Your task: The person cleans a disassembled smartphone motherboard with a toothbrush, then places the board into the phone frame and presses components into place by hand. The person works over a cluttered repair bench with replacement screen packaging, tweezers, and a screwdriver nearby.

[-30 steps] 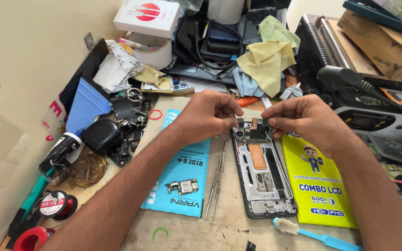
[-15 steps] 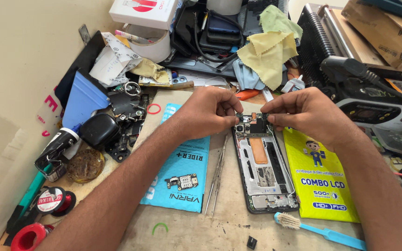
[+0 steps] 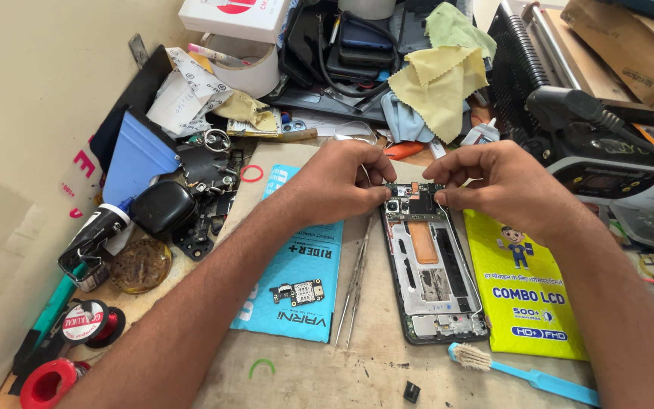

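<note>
Head view: I see the left hand (image 3: pixel 342 184) and right hand (image 3: pixel 502 184) pinching at the top edge of the opened phone (image 3: pixel 433 261), lying between a blue packet (image 3: pixel 297 261) and a yellow packet (image 3: pixel 520 284); a small circuit board (image 3: pixel 297 291) rests on the blue one.

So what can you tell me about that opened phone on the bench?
The phone lies flat, back cover off, its top end away from the person. Inside a dark frame show a circuit board with camera lenses, a copper strip and silvery shields. Both hands, left hand and right hand, press on its top end. It rests between a blue packet and a yellow packet.
</note>
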A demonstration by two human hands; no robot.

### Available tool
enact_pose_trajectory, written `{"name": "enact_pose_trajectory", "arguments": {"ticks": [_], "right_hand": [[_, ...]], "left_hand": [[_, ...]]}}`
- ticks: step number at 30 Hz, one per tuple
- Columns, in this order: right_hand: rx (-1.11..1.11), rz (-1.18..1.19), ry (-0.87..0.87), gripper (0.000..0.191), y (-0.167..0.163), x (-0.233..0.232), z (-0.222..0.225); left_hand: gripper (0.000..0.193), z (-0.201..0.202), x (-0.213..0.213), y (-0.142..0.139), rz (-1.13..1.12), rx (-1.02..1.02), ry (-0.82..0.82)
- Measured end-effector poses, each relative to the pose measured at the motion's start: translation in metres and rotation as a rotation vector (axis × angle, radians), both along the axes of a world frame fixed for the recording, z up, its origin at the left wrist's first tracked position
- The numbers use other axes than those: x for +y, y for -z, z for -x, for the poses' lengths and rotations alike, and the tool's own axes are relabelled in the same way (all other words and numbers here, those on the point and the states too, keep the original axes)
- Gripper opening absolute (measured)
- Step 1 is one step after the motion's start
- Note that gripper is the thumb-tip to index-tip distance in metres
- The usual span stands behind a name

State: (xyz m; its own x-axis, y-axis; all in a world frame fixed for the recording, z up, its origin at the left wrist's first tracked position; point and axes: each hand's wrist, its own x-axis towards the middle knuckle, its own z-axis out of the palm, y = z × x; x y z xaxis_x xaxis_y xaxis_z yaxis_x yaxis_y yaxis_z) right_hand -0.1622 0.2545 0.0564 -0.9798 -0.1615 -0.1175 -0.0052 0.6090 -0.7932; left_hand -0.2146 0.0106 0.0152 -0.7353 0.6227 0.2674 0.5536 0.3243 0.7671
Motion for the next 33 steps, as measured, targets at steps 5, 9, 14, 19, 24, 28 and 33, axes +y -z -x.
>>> {"name": "enact_pose_trajectory", "arguments": {"ticks": [5, 9, 14, 19, 24, 28, 33], "right_hand": [[0.034, -0.019, -0.014, 0.03, 0.0007, -0.0009, -0.0012], [0.05, -0.044, -0.014, 0.03, -0.0007, -0.0024, -0.0026], [0.069, -0.071, -0.021, 0.031, -0.0015, -0.0034, -0.0027], [0.137, -0.03, -0.056, 0.033, 0.0017, -0.0024, -0.0013], [0.19, 0.034, -0.07, 0.031, 0.0053, -0.0023, -0.0011], [0.139, -0.042, -0.02, 0.03, 0.0049, -0.0028, -0.0009], [0.07, -0.001, -0.027, 0.03, 0.0037, -0.0026, -0.0006]], "left_hand": [[0.025, -0.001, -0.0009, -0.0017, 0.027, -0.019, 0.0], [0.023, -0.0017, -0.0004, -0.002, 0.026, -0.005, -0.006], [0.02, -0.0007, -0.0007, -0.0001, -0.022, -0.063, 0.005], [0.021, 0.0023, -0.002, 0.0021, -0.069, -0.129, 0.012], [0.022, 0.0034, -0.0026, 0.0037, -0.081, -0.131, 0.015], [0.021, 0.0015, -0.0015, 0.0041, -0.069, -0.094, 0.019], [0.021, -0.0006, -0.001, 0.0024, -0.008, -0.048, -0.01]]}}
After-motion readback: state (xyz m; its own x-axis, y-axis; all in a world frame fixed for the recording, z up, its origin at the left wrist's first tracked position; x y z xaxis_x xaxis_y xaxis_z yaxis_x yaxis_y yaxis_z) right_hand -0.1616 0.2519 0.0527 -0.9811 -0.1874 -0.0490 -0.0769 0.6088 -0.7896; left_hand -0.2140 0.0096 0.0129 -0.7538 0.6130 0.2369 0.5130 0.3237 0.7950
